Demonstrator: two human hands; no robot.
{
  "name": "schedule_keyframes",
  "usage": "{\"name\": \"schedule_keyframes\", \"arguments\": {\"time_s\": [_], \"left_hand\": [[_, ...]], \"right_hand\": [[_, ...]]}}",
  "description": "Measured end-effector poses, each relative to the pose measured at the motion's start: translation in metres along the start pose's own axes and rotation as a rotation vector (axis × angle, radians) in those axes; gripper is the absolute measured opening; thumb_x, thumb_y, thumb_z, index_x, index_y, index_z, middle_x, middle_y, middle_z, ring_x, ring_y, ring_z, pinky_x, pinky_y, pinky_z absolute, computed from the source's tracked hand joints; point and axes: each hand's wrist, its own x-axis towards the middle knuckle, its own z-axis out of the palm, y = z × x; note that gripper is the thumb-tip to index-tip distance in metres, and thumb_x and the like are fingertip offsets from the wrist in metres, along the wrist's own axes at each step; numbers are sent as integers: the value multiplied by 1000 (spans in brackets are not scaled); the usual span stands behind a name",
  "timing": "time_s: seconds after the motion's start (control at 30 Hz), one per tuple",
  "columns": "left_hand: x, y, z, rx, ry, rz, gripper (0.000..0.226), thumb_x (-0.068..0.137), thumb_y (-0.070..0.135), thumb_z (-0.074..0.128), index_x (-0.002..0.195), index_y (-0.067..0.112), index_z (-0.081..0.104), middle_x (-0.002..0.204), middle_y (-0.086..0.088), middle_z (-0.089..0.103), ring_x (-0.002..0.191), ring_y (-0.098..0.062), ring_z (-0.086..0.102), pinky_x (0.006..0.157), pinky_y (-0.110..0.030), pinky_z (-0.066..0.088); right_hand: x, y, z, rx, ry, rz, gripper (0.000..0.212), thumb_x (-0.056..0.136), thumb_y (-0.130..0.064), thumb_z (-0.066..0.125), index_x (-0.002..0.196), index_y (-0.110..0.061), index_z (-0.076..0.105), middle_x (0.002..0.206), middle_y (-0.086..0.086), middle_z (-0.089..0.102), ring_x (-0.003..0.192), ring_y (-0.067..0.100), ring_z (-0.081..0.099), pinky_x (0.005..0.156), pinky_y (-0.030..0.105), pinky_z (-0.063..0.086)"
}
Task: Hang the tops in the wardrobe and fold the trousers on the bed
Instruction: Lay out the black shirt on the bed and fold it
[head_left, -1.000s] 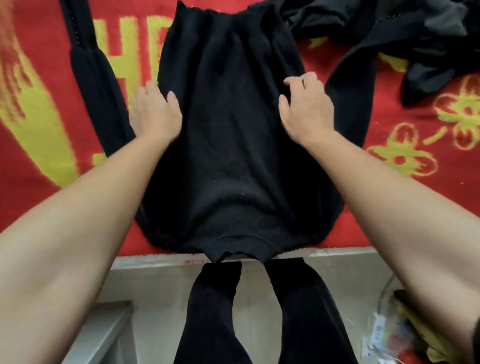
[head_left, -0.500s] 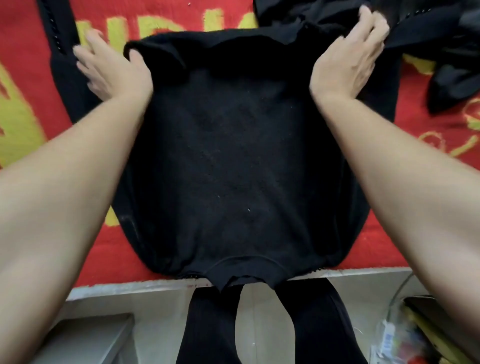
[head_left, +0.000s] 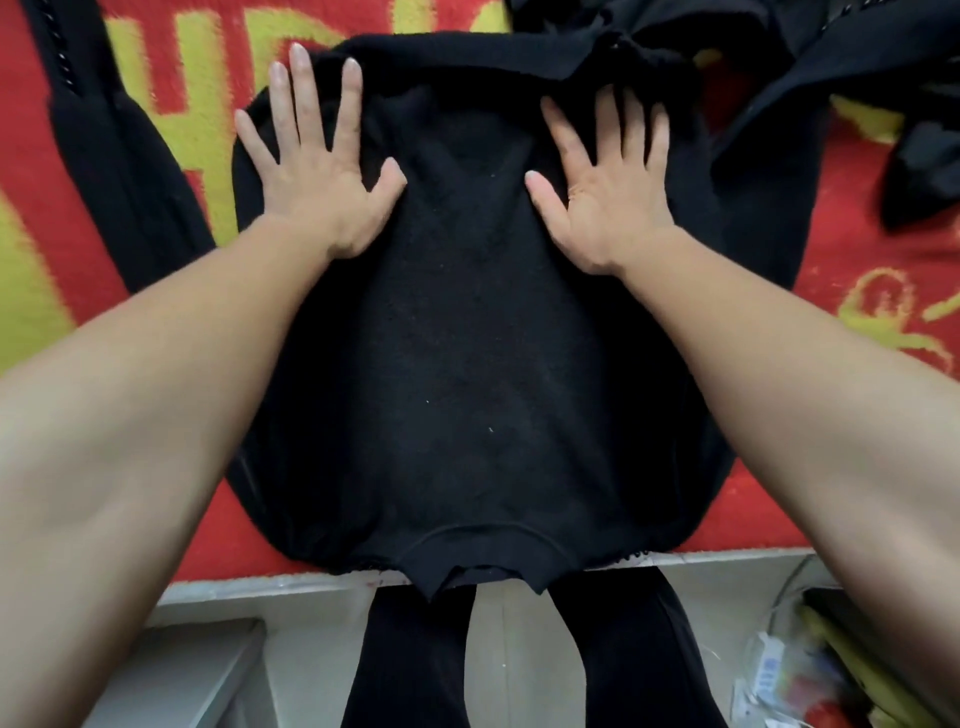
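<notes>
Left hand (head_left: 317, 171) is pressing flat, fingers spread wide, on the far-left part of the black garment (head_left: 467, 389), which is lying on the bed (head_left: 883, 322), long axis running away from the person. Right hand (head_left: 608, 192) is pressing likewise on the far-right part. Both are equally near the far edge, gripping nothing.

A single wide-angle head camera looks steeply down from close above the left hand (head_left: 317, 174) and right hand (head_left: 610, 195). Beyond the hands it faces a red-and-yellow patterned bed cover (head_left: 860, 254).
</notes>
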Motion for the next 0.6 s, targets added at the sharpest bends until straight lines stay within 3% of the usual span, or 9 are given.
{"name": "schedule_keyframes", "arguments": {"time_s": [0.1, 0.17, 0.27, 0.37, 0.43, 0.5, 0.6], "left_hand": [[7, 0, -16, -35, -105, -27, 86, 88, 69, 24, 154, 33, -19, 162, -13, -24, 150, -31, -19, 117, -64, -7], [0, 5, -25, -8, -78, -49, 84, 90, 64, 27, 155, 32, -15, 163, -17, -19, 151, -32, -15, 118, -63, -4], [-38, 37, -31, -31, 168, -18, 75, 97, 48, 32, 158, 19, 0, 162, -26, -4, 151, -39, -2, 120, -61, 6], [-100, 89, -19, -114, 181, 123, 78, 97, 52, 36, 159, 17, 5, 162, -28, -3, 150, -43, -1, 118, -63, 8], [-138, 120, -3, -126, 71, 195, 80, 95, 61, 36, 159, 25, 4, 163, -24, -8, 150, -44, -4, 116, -67, 9], [-160, 142, 17, -88, -123, 230, 85, 91, 73, 31, 158, 33, -3, 163, -15, -19, 149, -44, -14, 114, -70, 7], [-162, 153, 39, 45, -268, 229, 103, 80, 87, 32, 154, 37, -18, 160, -9, -32, 146, -45, -24, 112, -73, 6]], "right_hand": [[1, 4, -9, 67, -66, -22, 67, 100, -62, 19, 160, -34, 6, 165, 21, 7, 152, 39, 3, 122, 55, -6], [-5, 12, -20, 173, -14, -49, 62, 102, -56, 30, 157, -29, 27, 159, 21, 25, 146, 39, 23, 123, 50, 8], [-31, 24, -33, 458, 314, 40, 44, 101, -39, 45, 135, -16, 60, 141, 12, 52, 128, 29, 50, 108, 37, 35], [-63, 40, -37, 524, 544, 374, 45, 97, -37, 53, 136, -16, 58, 149, 11, 45, 134, 28, 46, 108, 36, 32], [-73, 59, -33, 576, 435, 689, 64, 93, -44, 56, 149, -16, 42, 157, 12, 33, 142, 29, 35, 113, 37, 26], [-77, 84, -28, 695, 246, 901, 80, 91, -49, 61, 155, -15, 28, 154, 9, 34, 141, 27, 35, 113, 33, 26], [-87, 112, -29, 986, 76, 868, 79, 87, -41, 72, 152, -14, 35, 118, -4, 56, 109, 9, 55, 97, 13, 37]]}}
